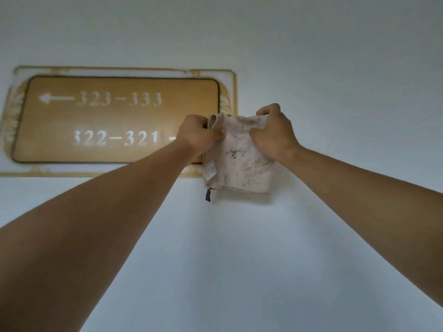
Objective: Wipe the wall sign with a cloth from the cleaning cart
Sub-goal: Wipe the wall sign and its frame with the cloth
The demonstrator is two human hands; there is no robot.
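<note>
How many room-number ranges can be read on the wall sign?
2. On the sign, "323-333" is on the upper line beside a left arrow, and "322-321" is on the lower line. The left hand and cloth cover the lower right corner, so more may be hidden.

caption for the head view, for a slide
Both hands, left and right, grip a stained cloth in front of the gold wall sign's lower right corner.

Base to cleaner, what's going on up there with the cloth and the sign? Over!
Left hand and right hand both grip the stained cloth, top edge. Cloth hangs over the sign, lower right corner. Nothing in the way.
</note>
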